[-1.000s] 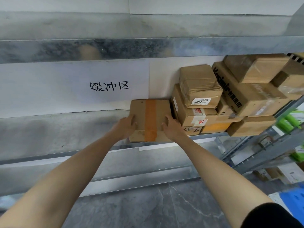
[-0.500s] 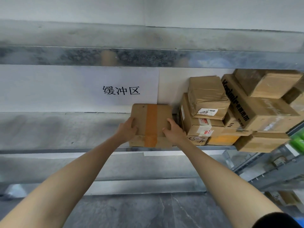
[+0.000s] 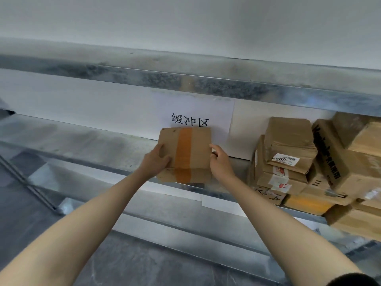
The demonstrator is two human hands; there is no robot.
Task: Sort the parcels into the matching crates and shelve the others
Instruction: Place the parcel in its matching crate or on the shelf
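Brown cardboard parcel (image 3: 199, 149) w/ orange tape strip, on grey metal shelf (image 3: 82, 145).
Gripped at sides by L hand (image 3: 155, 163) & R hand (image 3: 221, 163).

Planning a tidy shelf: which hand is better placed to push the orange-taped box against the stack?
Probably left: the left hand grips the orange-taped box on its side away from the stack; the right hand sits in the gap between.

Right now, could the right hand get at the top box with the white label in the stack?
Probably yes. The labelled box sits just right of the right hand, with only bare shelf between them. But that hand grips the orange-taped parcel and would need to let go first.
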